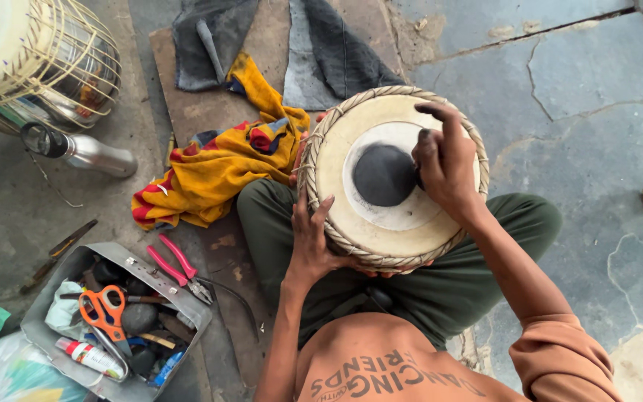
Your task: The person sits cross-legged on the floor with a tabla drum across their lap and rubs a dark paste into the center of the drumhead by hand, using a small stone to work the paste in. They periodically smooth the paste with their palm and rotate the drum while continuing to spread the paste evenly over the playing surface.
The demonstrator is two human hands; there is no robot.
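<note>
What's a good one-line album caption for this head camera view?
Seated on stone floor, left hand steadies a drum while right hand touches its black centre patch.

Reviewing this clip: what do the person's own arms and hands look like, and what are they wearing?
Both hands, the left hand and the right hand, are bare: no gloves, rings or watch visible. The forearms are bare too. A peach-orange sleeve is pushed up at the right elbow. The right fingertips are smudged black.

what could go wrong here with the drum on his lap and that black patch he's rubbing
The drum rests on the lap, steadied only by the left hand at its rim; it might tip. The right hand fingers look blackened and press beside the black patch, so they may smudge the pale skin. The pliers lie close to the knee.
</note>
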